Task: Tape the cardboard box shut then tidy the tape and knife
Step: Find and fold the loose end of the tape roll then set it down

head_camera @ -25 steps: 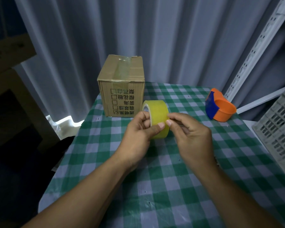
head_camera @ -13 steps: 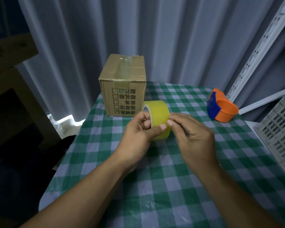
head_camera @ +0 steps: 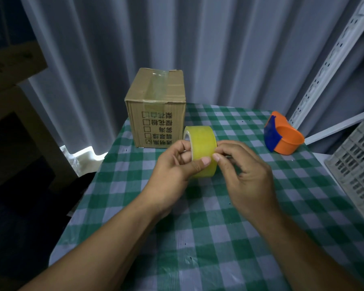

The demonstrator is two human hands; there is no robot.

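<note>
A yellow roll of tape (head_camera: 202, 141) is held upright above the checked table (head_camera: 198, 238). My left hand (head_camera: 177, 166) grips it, fingers through the core and thumb on the outer face. My right hand (head_camera: 244, 171) touches the roll's right side, its thumb and fingertips pinching at the tape's surface. Behind the roll stands a small cardboard box (head_camera: 157, 108) with printed characters on its front and a clear tape strip along its closed top. No knife is visible.
An orange and blue tape dispenser (head_camera: 282, 136) lies at the table's back right. A grey plastic crate (head_camera: 357, 162) sits at the right edge beside a white slotted rack upright (head_camera: 328, 59). A curtain hangs behind. Left of the table the floor drops away, dark.
The hands and roll stay in nearly the same place. My right fingertips have shifted slightly on the roll's surface.
</note>
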